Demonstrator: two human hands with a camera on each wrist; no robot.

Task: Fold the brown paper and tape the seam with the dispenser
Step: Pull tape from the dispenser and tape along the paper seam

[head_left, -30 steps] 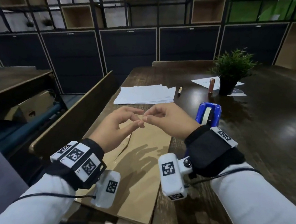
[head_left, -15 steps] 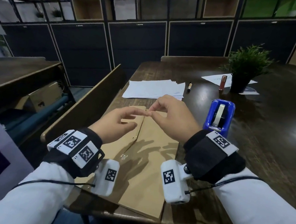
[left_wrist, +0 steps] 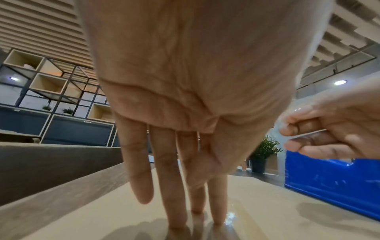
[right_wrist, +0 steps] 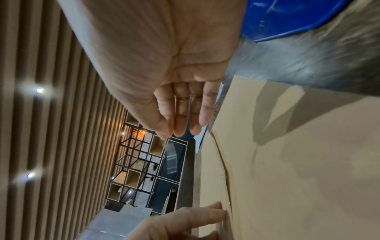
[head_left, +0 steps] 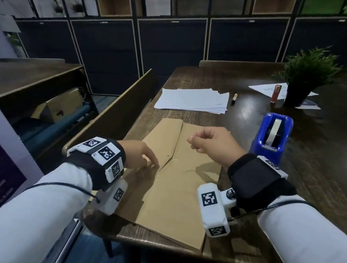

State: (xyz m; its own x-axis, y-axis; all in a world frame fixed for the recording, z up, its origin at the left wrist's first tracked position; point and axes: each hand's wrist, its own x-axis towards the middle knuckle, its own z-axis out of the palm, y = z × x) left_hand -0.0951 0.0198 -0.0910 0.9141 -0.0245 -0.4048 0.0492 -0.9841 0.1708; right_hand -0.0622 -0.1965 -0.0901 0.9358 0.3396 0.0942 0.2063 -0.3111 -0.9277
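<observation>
The brown paper (head_left: pixel 175 185) lies folded on the table, its seam running up the middle. My left hand (head_left: pixel 151 161) presses straight fingertips (left_wrist: pixel 179 219) on the left flap beside the seam. My right hand (head_left: pixel 192 138) hovers just above the paper's far part and pinches a short strip of clear tape (left_wrist: pixel 285 129) between thumb and fingers. In the right wrist view the tape strip (right_wrist: pixel 171 154) hangs from those fingertips (right_wrist: pixel 180 129). The blue tape dispenser (head_left: pixel 272 135) stands on the table right of the right hand, apart from it.
A stack of white sheets (head_left: pixel 193 100) and a pen (head_left: pixel 234 98) lie beyond the paper. A potted plant (head_left: pixel 300 80) and a small reddish tube (head_left: pixel 276 94) stand at the far right. The table's left edge (head_left: pixel 111 107) has a raised board beside the left hand.
The two hands were meeting fingertip to fingertip above the paper. Now the left hand has dropped onto the left flap, and the right hand keeps the tape alone.
</observation>
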